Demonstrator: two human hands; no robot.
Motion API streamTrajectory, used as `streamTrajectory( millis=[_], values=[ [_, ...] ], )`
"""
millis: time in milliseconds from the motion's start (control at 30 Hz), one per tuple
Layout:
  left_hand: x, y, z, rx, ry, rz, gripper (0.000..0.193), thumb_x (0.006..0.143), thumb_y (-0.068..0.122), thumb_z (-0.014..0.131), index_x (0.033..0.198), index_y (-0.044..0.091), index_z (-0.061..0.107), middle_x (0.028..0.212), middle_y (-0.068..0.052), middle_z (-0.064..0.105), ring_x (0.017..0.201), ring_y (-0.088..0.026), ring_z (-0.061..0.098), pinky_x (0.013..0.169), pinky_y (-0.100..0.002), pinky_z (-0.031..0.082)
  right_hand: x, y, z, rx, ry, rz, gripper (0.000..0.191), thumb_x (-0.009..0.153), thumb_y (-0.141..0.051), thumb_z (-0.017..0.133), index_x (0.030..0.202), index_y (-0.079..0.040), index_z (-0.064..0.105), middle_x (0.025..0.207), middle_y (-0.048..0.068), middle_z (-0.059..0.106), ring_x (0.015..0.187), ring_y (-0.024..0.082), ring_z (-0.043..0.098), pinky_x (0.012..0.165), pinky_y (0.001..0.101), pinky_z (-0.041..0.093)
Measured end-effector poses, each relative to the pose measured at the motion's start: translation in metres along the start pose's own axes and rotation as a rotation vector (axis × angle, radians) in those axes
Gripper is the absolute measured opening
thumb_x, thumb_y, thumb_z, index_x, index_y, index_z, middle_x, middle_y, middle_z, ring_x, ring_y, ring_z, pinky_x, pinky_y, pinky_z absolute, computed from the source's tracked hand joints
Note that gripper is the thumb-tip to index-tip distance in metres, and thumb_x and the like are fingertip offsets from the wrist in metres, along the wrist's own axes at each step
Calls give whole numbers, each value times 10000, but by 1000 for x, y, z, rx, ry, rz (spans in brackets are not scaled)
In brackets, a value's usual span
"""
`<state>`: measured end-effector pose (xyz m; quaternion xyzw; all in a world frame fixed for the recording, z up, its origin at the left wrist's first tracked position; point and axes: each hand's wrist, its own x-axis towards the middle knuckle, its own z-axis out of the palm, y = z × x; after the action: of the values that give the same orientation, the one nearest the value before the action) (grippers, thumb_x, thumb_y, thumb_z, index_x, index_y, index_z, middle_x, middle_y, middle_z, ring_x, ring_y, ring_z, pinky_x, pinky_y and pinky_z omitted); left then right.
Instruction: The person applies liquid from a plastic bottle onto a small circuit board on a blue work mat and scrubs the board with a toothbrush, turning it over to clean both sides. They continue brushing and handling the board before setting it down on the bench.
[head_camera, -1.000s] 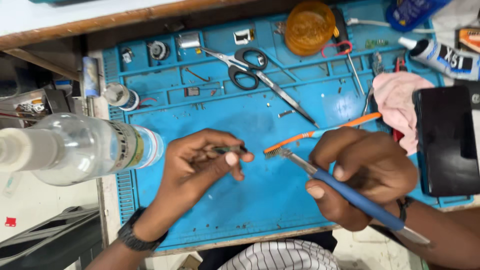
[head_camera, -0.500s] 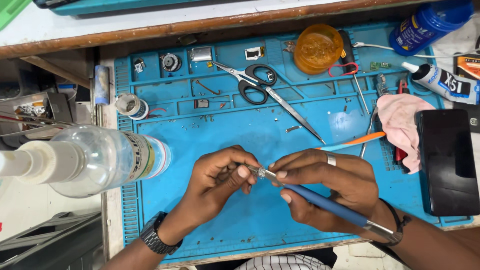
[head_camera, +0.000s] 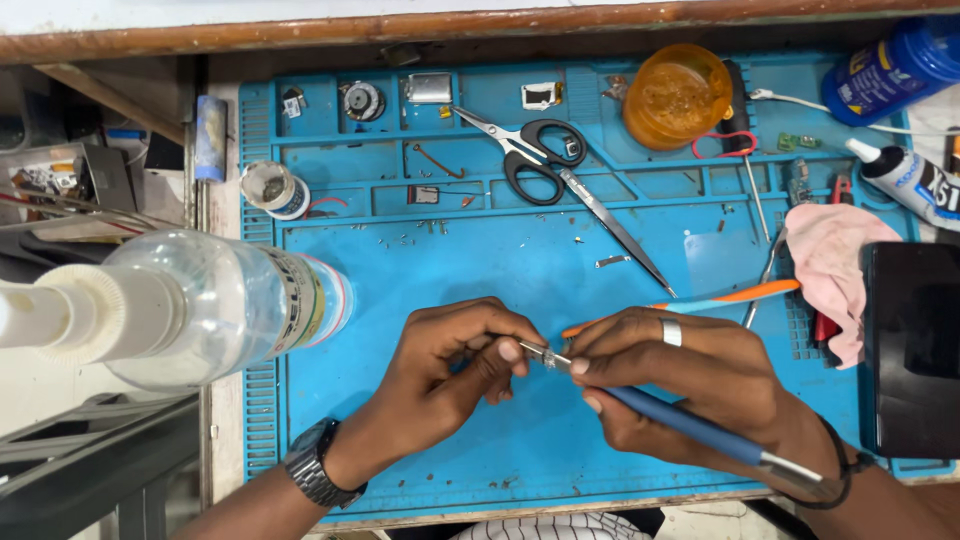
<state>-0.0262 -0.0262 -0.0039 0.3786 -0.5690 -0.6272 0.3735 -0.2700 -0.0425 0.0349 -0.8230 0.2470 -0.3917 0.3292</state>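
My left hand (head_camera: 450, 365) pinches a tiny metal part (head_camera: 527, 349) between thumb and forefinger over the blue work mat (head_camera: 430, 270). Gripped like a pen in my right hand (head_camera: 680, 385), which wears a ring, is a blue-handled soldering iron (head_camera: 700, 430). Its metal tip touches the small part at the left fingertips. The two hands meet near the mat's front middle. An orange and blue toothbrush (head_camera: 720, 298) lies just behind my right hand.
A clear plastic bottle (head_camera: 200, 305) lies at the left. Scissors (head_camera: 530, 150), tweezers (head_camera: 615, 230), an orange round container (head_camera: 678, 95) and a small tin (head_camera: 272, 190) sit on the mat's far half. A pink cloth (head_camera: 830, 265), black phone (head_camera: 910, 345) and blue bottle (head_camera: 890, 70) are at right.
My hands came together at the mat's front middle; the iron's tip now touches the small part. The camera view shifted, so the mat sits lower in frame.
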Motion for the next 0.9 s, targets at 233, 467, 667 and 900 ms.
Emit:
streamTrajectory(
  millis=[233, 467, 667, 900],
  values=[
    [1, 2, -3, 187, 0, 56, 152, 1002, 31, 609, 1075, 19, 743, 839, -56, 702, 653, -103, 665, 560, -254, 554, 2, 0, -1, -6, -51, 39, 190, 806, 25, 813, 951, 0, 693, 928, 109, 736, 940, 256, 797, 771, 316, 638],
    [3, -7, 2, 130, -13, 41, 155, 1016, 41, 599, 1086, 12, 734, 854, -59, 692, 685, -96, 658, 582, -254, 566, 7, -1, -12, -72, -181, -12, 234, 800, 20, 804, 995, -13, 680, 938, 114, 706, 946, 264, 770, 824, 349, 631],
    [2, -19, 2, -59, 19, -127, 171, 1030, 101, 596, 1099, 7, 722, 821, -56, 693, 638, -78, 617, 555, -253, 528, 0, 0, -6, -195, 85, 6, 232, 838, -15, 795, 1019, 15, 653, 936, 146, 718, 839, 241, 763, 708, 310, 599],
    [2, -30, -1, -291, 45, -37, 231, 1086, 143, 543, 1169, -42, 654, 886, -68, 670, 670, -89, 611, 661, -274, 585, -14, -4, -4, -16, 199, 115, 275, 853, -68, 806, 1065, -18, 639, 976, 126, 747, 858, 189, 798, 707, 271, 637]
  ],
)
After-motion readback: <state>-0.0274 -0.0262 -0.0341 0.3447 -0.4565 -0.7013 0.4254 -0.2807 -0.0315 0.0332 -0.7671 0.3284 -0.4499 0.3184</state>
